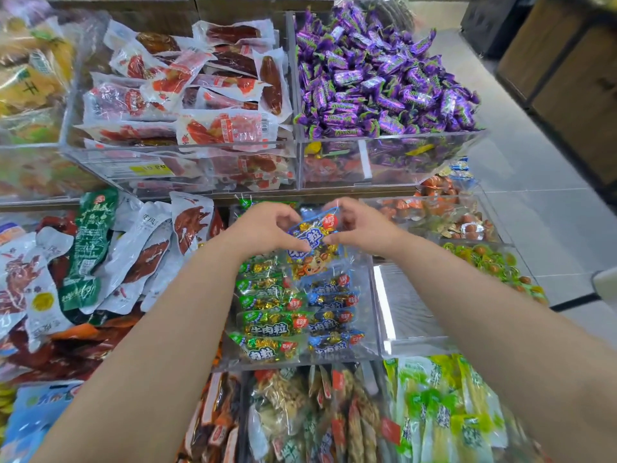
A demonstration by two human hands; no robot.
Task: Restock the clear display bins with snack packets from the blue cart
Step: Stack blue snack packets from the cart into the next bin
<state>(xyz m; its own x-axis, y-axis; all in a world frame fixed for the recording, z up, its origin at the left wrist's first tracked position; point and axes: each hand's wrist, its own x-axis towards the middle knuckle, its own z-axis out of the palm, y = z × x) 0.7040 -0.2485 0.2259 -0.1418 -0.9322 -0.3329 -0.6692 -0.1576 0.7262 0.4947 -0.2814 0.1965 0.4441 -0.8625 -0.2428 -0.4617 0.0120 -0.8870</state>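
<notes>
Both the left hand (pixel 267 228) and right hand (pixel 362 225) pinch one blue packet (pixel 312 243) just over the clear bin (pixel 365 315).
Fingers and thumbs curl round its two sides, above rows of green and blue packets in the bin. It looks light, soft and crinkly, maybe slippery, so the flat sealed edges seem the best place to hold. No cart shows.
</notes>
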